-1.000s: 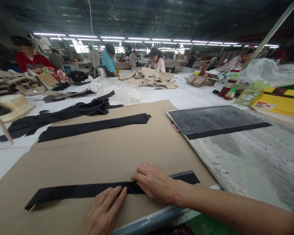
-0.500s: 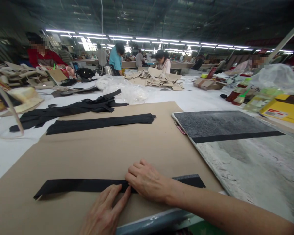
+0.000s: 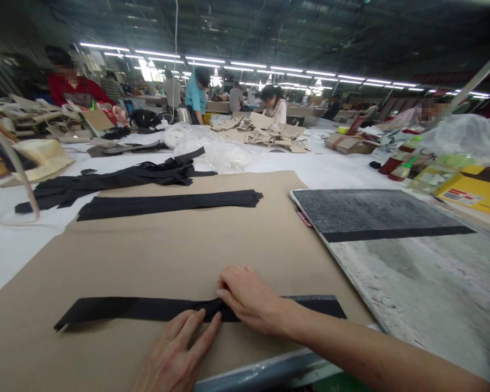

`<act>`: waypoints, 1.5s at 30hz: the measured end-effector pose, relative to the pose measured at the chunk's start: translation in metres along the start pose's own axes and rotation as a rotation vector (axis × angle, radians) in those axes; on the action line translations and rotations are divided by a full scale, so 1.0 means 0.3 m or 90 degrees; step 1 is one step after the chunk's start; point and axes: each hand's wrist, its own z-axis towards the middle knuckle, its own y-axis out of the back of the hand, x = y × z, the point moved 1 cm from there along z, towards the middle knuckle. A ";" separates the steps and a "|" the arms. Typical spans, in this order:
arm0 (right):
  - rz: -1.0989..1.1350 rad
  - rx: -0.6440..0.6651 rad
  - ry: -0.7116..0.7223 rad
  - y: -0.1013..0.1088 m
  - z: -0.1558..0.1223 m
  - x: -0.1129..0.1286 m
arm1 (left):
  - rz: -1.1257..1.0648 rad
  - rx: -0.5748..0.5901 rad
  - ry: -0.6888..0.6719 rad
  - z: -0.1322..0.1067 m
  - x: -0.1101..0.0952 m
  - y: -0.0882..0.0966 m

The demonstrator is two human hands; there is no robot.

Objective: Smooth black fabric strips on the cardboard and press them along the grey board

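Note:
A long black fabric strip (image 3: pixel 126 308) lies across the brown sheet (image 3: pixel 167 256) in front of me. My right hand (image 3: pixel 251 301) is closed on it just right of its middle, fingers curled and pinching its upper edge, where the cloth is puckered. My left hand (image 3: pixel 173 348) rests lower and to the left, its fingers stretched out and spread, fingertips pressing on the strip's lower edge. A greyish band shows along the strip's top edge at its right end. Part of the strip is hidden under my right hand.
Farther up the sheet lies a stack of black strips (image 3: pixel 167 204), with a looser pile of black strips (image 3: pixel 118 182) behind. To the right is a stained board (image 3: pixel 408 277) carrying a dark textured piece (image 3: pixel 375 209). Bottles and a yellow box (image 3: pixel 473 190) stand beyond. Co-workers are across the table.
My right hand has shifted slightly right and turned, and the strip now puckers up between my hands. My left hand stays nearly in place. The view has moved a little.

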 end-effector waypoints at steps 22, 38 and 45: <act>-0.090 0.019 0.083 0.006 0.015 0.002 | 0.015 -0.011 0.001 0.004 -0.010 -0.013; -0.017 0.084 -0.031 -0.002 0.058 0.004 | 0.000 -0.010 -0.004 0.016 -0.003 0.007; 0.017 0.042 0.056 0.024 -0.007 -0.007 | -0.046 -0.028 0.020 -0.008 0.005 -0.008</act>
